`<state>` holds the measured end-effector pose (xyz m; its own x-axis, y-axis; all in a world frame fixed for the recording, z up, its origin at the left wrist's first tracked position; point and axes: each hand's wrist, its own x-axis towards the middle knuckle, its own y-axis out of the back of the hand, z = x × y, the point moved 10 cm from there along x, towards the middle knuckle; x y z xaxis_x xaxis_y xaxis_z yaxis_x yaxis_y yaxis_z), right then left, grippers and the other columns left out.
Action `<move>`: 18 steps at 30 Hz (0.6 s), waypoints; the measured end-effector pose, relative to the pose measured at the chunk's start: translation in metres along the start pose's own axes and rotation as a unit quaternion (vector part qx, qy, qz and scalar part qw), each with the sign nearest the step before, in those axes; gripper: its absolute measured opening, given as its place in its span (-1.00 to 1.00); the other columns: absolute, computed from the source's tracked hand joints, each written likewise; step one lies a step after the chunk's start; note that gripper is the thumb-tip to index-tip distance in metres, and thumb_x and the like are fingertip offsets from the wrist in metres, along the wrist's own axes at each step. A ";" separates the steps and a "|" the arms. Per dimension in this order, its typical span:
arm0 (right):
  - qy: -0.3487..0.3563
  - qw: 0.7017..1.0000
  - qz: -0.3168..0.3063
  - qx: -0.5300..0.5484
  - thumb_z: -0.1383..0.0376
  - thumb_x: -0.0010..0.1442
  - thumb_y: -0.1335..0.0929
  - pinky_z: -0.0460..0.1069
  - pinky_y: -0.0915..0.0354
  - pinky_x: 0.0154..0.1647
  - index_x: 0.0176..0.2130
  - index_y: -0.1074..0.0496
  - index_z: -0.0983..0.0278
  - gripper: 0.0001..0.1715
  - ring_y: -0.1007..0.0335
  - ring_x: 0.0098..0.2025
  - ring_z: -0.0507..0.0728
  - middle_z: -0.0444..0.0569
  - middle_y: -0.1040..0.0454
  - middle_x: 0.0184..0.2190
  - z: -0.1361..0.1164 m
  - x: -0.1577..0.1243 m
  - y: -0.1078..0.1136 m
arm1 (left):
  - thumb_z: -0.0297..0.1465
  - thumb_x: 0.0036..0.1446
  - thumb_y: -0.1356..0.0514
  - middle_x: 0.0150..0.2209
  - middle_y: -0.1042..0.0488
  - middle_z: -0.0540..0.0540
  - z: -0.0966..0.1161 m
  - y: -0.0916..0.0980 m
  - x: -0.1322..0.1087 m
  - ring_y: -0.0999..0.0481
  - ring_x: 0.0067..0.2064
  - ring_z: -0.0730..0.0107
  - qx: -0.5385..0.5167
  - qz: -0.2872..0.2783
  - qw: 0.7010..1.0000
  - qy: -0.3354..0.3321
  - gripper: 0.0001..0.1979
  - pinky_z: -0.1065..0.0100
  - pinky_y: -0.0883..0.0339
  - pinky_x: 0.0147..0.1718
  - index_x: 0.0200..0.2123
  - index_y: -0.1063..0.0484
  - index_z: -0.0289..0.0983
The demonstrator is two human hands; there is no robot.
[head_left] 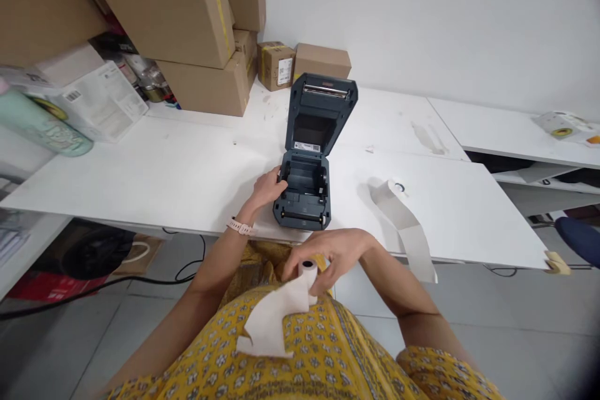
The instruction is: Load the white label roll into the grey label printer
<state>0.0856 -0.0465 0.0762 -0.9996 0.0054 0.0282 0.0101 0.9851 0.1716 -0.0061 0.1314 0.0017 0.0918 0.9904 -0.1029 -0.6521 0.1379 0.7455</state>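
A dark grey label printer [307, 190] stands near the front edge of the white table [164, 175] with its lid swung up and its paper bay bare. My left hand [268, 187] rests against the printer's left side, fingers curled on its edge. My right hand [330, 257] is below the table edge, close to my body, closed around a small white paper roll [307, 272]. A loose tail of paper [269, 322] hangs from that roll over my yellow patterned clothing. A second white paper strip [405, 225] lies on the table to the printer's right and droops over the edge.
Stacked cardboard boxes [187, 19] fill the table's back left, with two small boxes [302, 62] behind the printer. White packages and a green bottle [42, 125] sit at far left. Another desk [515, 131] lies to the right; cables [140, 272] run on the floor.
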 end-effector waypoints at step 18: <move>0.185 0.833 0.102 0.511 -0.14 0.15 -0.42 -0.07 -0.35 -0.65 -0.06 -0.41 0.08 -0.50 -0.44 -0.64 0.06 -0.13 -0.53 -0.45 0.018 -0.005 -0.048 | -0.40 0.08 -0.09 -0.11 -0.62 -0.12 -0.002 -0.001 -0.001 -0.58 -0.12 0.13 -0.023 0.001 1.000 0.003 -0.40 0.21 -0.40 -0.06 0.24 -0.37 -0.21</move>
<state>0.0894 -0.0908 0.0497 -0.9013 0.3229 0.2889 -0.0393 0.6031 -0.7967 -0.0076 0.1305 -0.0003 0.0866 0.9907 -0.1051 -0.6856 0.1358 0.7152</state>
